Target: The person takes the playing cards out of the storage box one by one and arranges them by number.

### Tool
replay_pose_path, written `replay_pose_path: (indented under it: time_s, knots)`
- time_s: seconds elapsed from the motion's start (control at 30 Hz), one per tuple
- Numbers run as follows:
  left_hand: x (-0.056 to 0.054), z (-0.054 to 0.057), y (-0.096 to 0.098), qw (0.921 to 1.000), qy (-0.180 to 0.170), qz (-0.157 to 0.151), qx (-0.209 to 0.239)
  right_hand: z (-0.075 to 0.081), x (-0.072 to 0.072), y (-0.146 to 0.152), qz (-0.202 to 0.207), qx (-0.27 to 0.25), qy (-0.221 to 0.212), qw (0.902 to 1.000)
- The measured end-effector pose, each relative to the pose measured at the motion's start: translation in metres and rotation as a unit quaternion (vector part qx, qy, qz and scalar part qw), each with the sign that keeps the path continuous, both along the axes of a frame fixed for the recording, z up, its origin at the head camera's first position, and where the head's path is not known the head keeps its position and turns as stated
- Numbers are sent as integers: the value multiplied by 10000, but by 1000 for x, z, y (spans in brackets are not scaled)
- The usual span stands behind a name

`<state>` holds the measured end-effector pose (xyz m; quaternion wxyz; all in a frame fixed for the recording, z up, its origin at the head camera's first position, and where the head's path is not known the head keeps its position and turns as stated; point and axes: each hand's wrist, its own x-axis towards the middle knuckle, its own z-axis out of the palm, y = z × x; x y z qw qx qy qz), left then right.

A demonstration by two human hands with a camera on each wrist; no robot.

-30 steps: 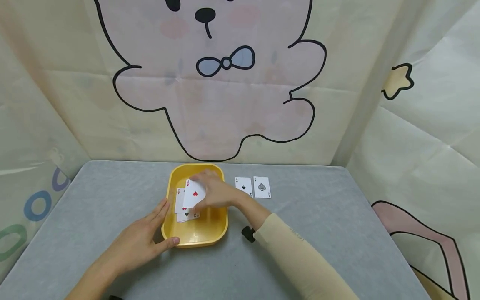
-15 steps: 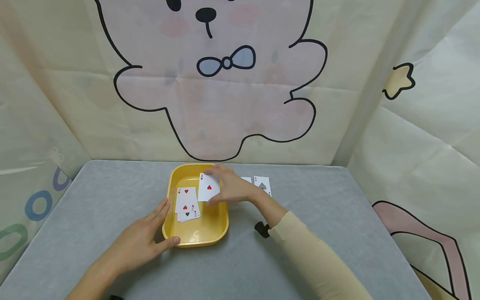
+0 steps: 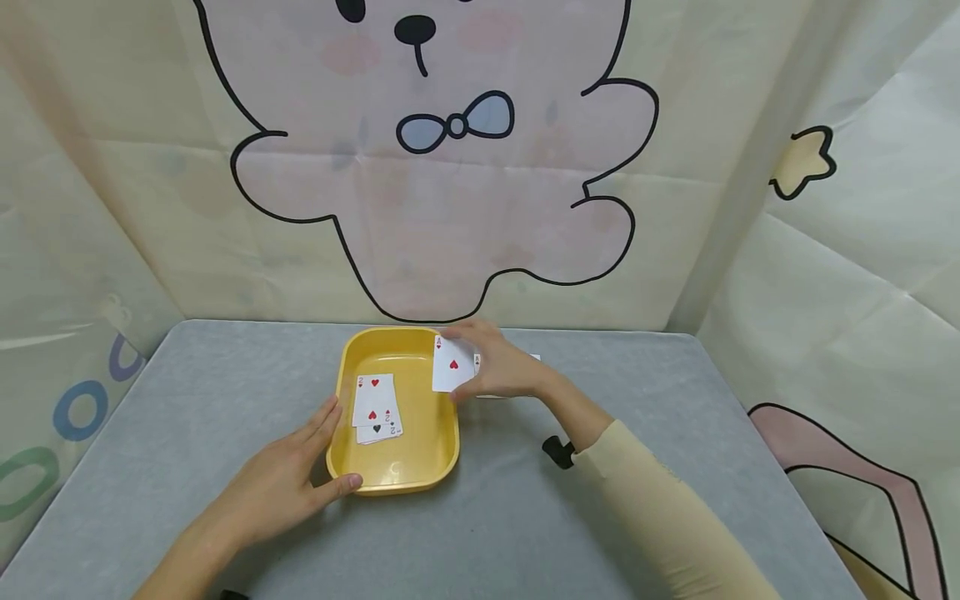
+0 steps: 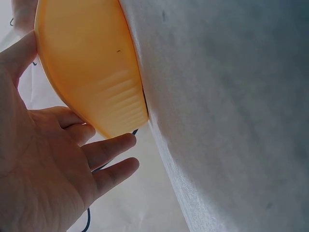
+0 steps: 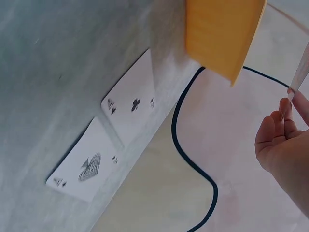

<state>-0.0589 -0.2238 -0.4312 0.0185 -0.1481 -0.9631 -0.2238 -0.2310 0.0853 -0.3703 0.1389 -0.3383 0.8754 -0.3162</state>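
My right hand (image 3: 498, 362) pinches the ace of hearts (image 3: 452, 364) by its top and bottom edges, face up, above the right rim of a yellow tray (image 3: 420, 450). In the right wrist view the raised card (image 5: 303, 67) shows nearly edge-on at the fingertips. My left hand (image 3: 292, 467) lies along the tray's left side with its fingers straight, and the thumb touches the near rim. Inside the tray a two of hearts (image 3: 372, 400) overlaps a two of spades (image 3: 378, 432).
To the right of the tray, the ace of clubs (image 5: 135, 96) and the ace of spades (image 5: 84, 166) lie side by side on the grey table (image 3: 487, 517); my right hand mostly hides them from the head view. A printed curtain (image 3: 450, 208) stands behind the table.
My right hand has lifted the ace of hearts off the cards in the tray and carried it right to the tray's right rim. The left hand has stayed in place.
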Motion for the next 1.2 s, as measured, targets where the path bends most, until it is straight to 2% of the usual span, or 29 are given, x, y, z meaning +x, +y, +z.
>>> replay_pose_path:
  time_s: [0.33, 0.77, 1.2]
  knots:
    - [1, 0, 1, 10000, -19, 14, 27, -3, -10, 38, -168, 53, 134, 9998]
    - [0, -1, 1, 10000, -40, 29, 10, -6, -15, 80, -450, 125, 79, 9989]
    - [0, 1, 1, 10000, -16, 6, -8, -7, -25, 118, -802, -22, -264, 9964]
